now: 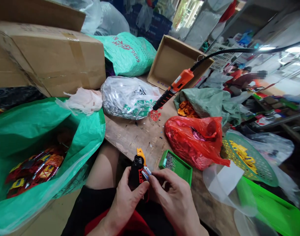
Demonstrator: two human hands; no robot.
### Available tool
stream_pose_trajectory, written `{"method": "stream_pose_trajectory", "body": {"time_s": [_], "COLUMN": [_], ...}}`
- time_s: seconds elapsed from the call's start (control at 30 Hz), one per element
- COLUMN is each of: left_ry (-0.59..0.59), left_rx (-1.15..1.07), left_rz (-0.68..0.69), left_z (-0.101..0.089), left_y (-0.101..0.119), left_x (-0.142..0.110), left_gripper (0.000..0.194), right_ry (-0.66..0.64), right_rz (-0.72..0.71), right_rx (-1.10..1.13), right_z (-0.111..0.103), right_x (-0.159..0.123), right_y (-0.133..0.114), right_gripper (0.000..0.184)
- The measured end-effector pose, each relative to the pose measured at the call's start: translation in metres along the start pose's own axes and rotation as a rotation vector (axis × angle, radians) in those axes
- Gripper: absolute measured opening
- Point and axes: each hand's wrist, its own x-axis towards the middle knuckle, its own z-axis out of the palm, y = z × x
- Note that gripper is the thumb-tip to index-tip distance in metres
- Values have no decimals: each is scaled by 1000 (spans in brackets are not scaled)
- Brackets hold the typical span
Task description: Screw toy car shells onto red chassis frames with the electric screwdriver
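Observation:
My left hand [126,198] is closed round a black hand tool [137,167] with an orange tip and a small red plastic piece at its jaws. My right hand [173,196] pinches a small shiny metal part [146,171] against that tool, thumb and forefinger together. Both hands hover over my lap, just off the near edge of the worn wooden bench [137,134]. A small green tray of tiny screws [176,163] lies right beside my right hand.
An orange and black powered screwdriver [173,88] hangs over the bench above a red piece [155,115]. Around it lie a red plastic bag [195,137], a clear bag of parts [129,96], a green sack of red and yellow ornaments [39,154], cardboard boxes [54,55] and a green basket [248,157].

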Motion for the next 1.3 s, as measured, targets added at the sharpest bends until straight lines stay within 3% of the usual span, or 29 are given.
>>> {"method": "stream_pose_trajectory", "body": {"time_s": [0.53, 0.9, 1.1, 1.3], "left_ry": [-19, -16, -16, -59], "left_rx": [-42, -13, 8, -5], "left_rz": [17, 1, -12, 2], "left_z": [-2, 0, 1, 0], "left_y": [-4, -2, -2, -4], "left_x": [0, -3, -5, -5], "left_gripper": [55, 67, 79, 78], "right_ry": [10, -57, -78, -82], "right_rz": [10, 243, 268, 305], "right_rx": [17, 32, 62, 55], "right_z": [7, 8, 6, 11], "right_x": [2, 0, 5, 6], "right_y": [-5, -10, -15, -13], "right_gripper": [17, 20, 24, 22]}}
